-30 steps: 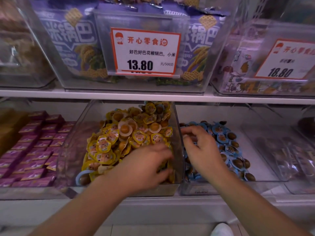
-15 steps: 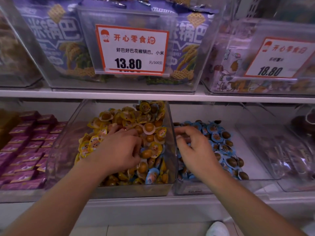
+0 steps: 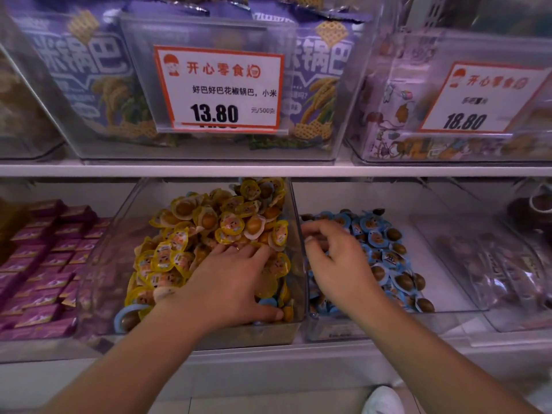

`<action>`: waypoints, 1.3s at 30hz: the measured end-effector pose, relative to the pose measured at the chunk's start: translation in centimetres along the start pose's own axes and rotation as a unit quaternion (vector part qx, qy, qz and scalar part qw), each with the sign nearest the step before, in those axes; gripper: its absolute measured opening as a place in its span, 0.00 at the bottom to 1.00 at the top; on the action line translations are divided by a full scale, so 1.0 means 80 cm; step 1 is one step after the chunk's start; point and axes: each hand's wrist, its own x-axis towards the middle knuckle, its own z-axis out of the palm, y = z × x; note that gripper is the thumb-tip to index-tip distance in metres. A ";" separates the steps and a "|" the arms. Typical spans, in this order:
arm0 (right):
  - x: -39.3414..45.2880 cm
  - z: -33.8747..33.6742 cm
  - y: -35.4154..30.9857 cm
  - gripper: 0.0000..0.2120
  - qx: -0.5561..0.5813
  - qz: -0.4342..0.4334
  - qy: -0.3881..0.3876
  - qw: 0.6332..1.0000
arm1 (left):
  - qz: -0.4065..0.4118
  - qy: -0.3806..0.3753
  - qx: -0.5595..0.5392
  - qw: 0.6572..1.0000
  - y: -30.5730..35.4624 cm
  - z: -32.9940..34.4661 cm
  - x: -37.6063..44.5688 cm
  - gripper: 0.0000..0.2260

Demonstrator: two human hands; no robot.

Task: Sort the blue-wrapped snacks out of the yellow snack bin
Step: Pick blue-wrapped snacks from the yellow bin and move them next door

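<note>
Our left hand [image 3: 230, 282] now lies flat and spread on the heap in the yellow snack bin [image 3: 298, 264], fingers straight and pressing into the wrappers toward the far side, thumb down at the near right corner. Half a second ago it sat further left with the fingers raking through the middle of the pile; a second ago it was near the front right of the bin. So we are sweeping the heap, turning wrappers over to expose strays, and holding nothing in that hand.

The sweep pays off. A blue-wrapped snack [image 3: 127, 319] shows at the near left corner of the bin, pressed against the front wall, and a second blue wrapper [image 3: 268, 302] peeks out just beside our thumb. Neither is lifted yet, so the sorting is unfinished.

Our right hand [image 3: 334, 264] hangs over the near left part of the blue snack bin [image 3: 448, 315], in much the same place as in the earlier pictures. Its fingers are curled with the tips drawn together; whether they pinch a blue snack or are empty, we cannot tell, since the fingertips are blurred and the pile behind is the same colour.

In our judgement the blue wrapper by the thumb is the easiest next pick, being closest to the dividing wall.
</note>
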 end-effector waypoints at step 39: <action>-0.002 0.001 0.003 0.12 0.027 -0.003 -0.008 1.000 | 0.004 -0.008 -0.046 0.999 0.012 0.002 0.019 0.16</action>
